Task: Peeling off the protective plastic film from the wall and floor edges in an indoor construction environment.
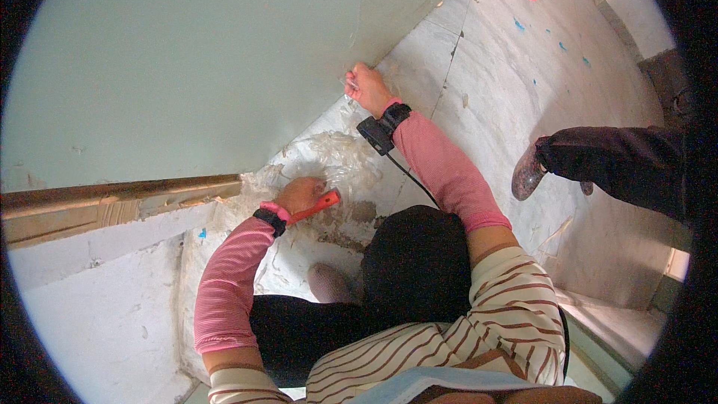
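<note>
My left hand [299, 194] is closed on a tool with an orange-red handle [318, 204], held low at the foot of the pale green wall [187, 52]. Its working end is hidden behind my fingers. My right hand [365, 88] is closed in a fist higher up, pressed to the bottom edge of the same wall, pinching a thin clear strip of film [348, 84]. A crumpled sheet of clear plastic film [340, 157] lies on the floor between the two hands. Both wrists wear black bands, the right one with a small black box and cable.
I crouch on a dusty pale tiled floor [493, 67] strewn with white scraps and blue flecks. A wooden strip [112, 202] runs along the wall at the left. Another person's dark trouser leg and dirty shoe [527, 172] stand at the right.
</note>
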`<state>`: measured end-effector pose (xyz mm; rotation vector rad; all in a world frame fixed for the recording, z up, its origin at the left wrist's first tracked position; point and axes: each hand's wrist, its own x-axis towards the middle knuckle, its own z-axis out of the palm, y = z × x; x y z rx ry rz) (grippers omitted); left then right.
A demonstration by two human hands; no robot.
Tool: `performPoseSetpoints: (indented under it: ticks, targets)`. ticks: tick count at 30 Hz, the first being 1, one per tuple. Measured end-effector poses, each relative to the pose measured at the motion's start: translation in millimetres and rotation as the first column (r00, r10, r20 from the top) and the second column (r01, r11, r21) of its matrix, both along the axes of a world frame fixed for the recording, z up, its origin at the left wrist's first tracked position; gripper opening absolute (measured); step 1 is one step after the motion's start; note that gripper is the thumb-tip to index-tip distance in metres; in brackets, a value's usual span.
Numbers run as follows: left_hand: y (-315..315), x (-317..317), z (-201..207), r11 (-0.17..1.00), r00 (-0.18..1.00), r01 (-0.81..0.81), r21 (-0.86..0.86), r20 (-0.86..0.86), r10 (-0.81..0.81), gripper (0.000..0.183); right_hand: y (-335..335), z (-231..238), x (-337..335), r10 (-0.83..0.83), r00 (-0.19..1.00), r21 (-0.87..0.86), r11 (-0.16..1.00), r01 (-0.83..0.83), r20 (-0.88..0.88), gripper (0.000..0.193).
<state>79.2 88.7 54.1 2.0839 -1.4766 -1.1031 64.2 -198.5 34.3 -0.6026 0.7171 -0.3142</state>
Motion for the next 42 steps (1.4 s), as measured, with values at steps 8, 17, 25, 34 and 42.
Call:
performPoseSetpoints:
  ticks: [8, 17, 25, 34, 42]
  targets:
    - [-24.4, -7.4, 31.2, 0.979, 0.991, 0.111, 0.169, 0.058, -0.123, 0.026, -17.5, -52.4, -20.3, 0.202, 0.979, -0.647, 0.751, -0.134, 0.033, 0.011]
    - [-15.6, -3.9, 23.7, 0.982, 0.986, 0.128, 0.136, 0.092, -0.141, 0.027, 3.9, 4.3, -21.2, 0.093, 0.988, -0.279, 0.959, -0.057, 0.12, 0.009]
    - [-16.5, -3.7, 12.3, 0.977, 0.984, 0.145, 0.154, 0.082, -0.159, 0.029, -2.6, 16.5, -12.1, -0.02, 0.999, -0.1, 0.995, 0.023, 0.029, 0.01]
    - [-21.1, -4.9, 24.5, 0.982, 0.987, 0.123, 0.143, 0.083, -0.136, 0.027, 9.0, 15.6, -19.7, -0.353, 0.935, -0.963, 0.243, 0.117, 0.025, 0.022]
    - [-20.8, -6.5, 25.1, 0.979, 0.975, 0.17, 0.111, 0.127, -0.184, 0.022, 6.6, 40.1, -19.8, -0.361, 0.911, -0.976, -0.005, -0.217, -0.2, 0.016]
